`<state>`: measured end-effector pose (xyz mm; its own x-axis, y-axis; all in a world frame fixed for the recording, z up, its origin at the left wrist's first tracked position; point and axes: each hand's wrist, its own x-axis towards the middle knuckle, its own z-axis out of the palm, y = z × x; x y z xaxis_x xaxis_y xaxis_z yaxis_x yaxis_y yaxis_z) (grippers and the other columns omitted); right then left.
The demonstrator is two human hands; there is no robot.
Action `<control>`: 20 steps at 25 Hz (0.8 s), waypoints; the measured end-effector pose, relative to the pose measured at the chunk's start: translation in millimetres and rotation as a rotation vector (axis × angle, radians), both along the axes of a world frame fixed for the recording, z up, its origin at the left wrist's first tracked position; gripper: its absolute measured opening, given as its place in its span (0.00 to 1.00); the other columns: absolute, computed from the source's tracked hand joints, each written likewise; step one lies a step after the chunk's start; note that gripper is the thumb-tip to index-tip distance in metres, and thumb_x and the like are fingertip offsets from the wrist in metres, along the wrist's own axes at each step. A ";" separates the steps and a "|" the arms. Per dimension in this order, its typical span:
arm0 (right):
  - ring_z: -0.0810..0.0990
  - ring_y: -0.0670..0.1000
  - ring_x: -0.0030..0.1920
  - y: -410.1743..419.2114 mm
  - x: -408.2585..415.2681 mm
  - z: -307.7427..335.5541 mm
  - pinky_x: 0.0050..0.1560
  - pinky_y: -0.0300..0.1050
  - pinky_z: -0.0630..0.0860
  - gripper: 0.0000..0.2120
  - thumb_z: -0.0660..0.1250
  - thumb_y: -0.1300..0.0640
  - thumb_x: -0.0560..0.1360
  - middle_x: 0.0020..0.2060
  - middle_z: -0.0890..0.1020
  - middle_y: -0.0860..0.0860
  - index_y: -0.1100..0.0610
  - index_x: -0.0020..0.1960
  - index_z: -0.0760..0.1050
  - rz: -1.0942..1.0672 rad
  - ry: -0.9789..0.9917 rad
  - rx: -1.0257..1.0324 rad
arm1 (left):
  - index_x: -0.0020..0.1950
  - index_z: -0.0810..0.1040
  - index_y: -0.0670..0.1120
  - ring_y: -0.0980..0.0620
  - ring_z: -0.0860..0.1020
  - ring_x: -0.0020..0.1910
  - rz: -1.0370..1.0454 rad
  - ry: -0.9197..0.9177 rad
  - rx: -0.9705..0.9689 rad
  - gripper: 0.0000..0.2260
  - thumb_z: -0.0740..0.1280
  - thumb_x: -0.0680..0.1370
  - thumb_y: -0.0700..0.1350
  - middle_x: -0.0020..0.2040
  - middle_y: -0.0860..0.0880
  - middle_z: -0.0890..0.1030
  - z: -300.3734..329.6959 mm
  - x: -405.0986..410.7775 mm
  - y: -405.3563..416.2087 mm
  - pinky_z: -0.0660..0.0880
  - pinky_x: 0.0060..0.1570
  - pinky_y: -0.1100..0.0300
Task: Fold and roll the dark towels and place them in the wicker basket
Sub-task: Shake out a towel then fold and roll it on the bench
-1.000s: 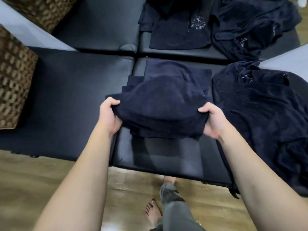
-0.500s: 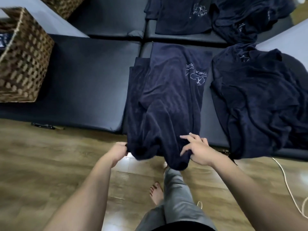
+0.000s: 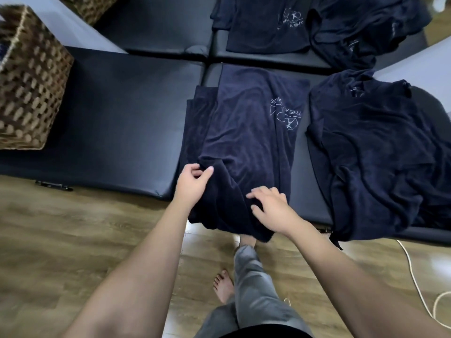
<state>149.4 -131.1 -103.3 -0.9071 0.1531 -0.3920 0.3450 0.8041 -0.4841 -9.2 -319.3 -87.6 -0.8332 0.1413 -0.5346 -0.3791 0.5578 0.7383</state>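
A dark navy towel (image 3: 246, 132) with a pale logo lies lengthwise on the black padded bench (image 3: 122, 113), its near end hanging over the front edge. My left hand (image 3: 192, 181) pinches a bunched fold at the towel's near left side. My right hand (image 3: 271, 208) rests on the towel's hanging end with fingers spread and slightly bent. The wicker basket (image 3: 29, 79) stands on the bench at the far left.
A crumpled pile of dark towels (image 3: 380, 152) covers the bench's right side. More dark towels (image 3: 317, 23) lie on the rear cushions. A second wicker basket (image 3: 90, 6) sits at the top left. A white cord (image 3: 415, 276) runs across the wooden floor.
The folded bundle was spread out lengthwise and pulled toward me over the bench edge. Both hands then moved up from its hanging end; the right hand opened onto the cloth.
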 end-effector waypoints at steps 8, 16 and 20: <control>0.76 0.50 0.62 -5.6 -104.2 -11.8 0.67 0.48 0.71 0.09 0.65 0.52 0.81 0.61 0.80 0.43 0.47 0.59 0.80 -0.350 0.007 -0.428 | 0.35 0.74 0.47 0.47 0.71 0.37 -0.044 -0.423 0.009 0.06 0.66 0.60 0.41 0.37 0.44 0.74 7.9 -22.7 30.3 0.68 0.40 0.57; 0.74 0.52 0.61 8.6 -155.6 -12.4 0.65 0.50 0.72 0.10 0.64 0.55 0.81 0.59 0.77 0.47 0.52 0.60 0.79 -0.249 0.079 -0.300 | 0.43 0.76 0.42 0.42 0.79 0.36 -0.294 -0.671 -0.365 0.09 0.57 0.71 0.37 0.41 0.41 0.81 -27.6 -12.0 -52.3 0.73 0.44 0.54; 0.70 0.54 0.62 19.6 -179.1 -10.3 0.65 0.49 0.70 0.11 0.63 0.54 0.82 0.63 0.75 0.48 0.52 0.63 0.77 -0.203 0.069 -0.230 | 0.42 0.82 0.43 0.43 0.86 0.43 -0.067 -0.337 -0.373 0.11 0.61 0.74 0.43 0.37 0.46 0.86 -15.0 -66.6 -13.3 0.77 0.44 0.57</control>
